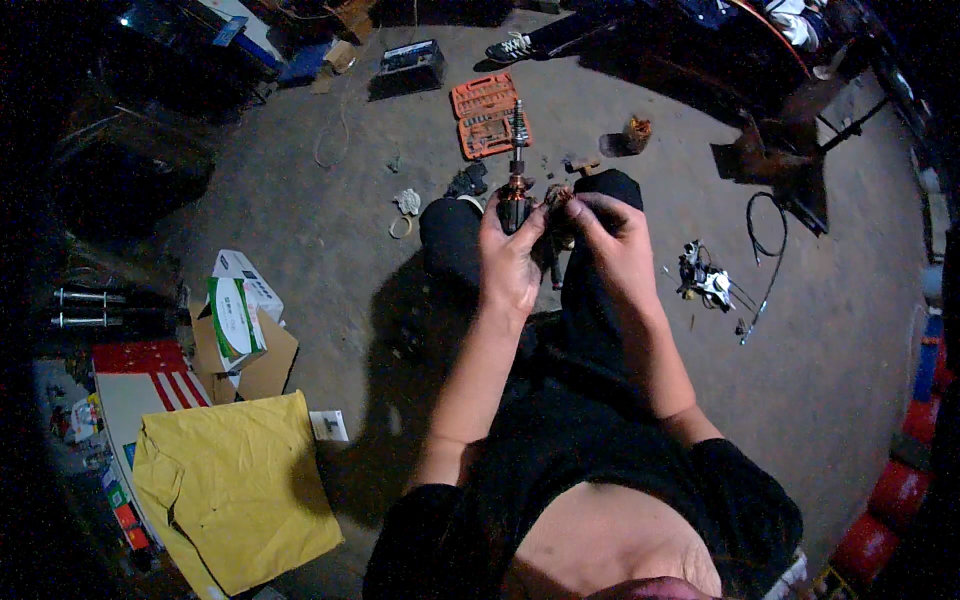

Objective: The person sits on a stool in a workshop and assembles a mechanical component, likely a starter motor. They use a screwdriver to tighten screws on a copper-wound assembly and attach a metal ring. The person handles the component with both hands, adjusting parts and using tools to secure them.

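Between my knees, my left hand [512,235] is closed around a motor armature [516,187]. It stands upright, with a dark core, a copper-coloured band and a long ridged metal shaft pointing away from me. Beside it, my right hand [605,225] pinches a small brownish, copper-toned part [560,196], whose exact kind I cannot make out. Both hands' fingertips are dark with grime. The thumb of my left hand comes close to that small part; whether it touches is unclear.
An orange socket set case [486,100] lies unfolded ahead, with a black battery [408,66] behind it. Metal parts with a cable [705,278] lie to the right. On the left are cardboard boxes [265,365] and a yellow envelope [240,490]. Another person's shoe [510,48] shows far ahead.
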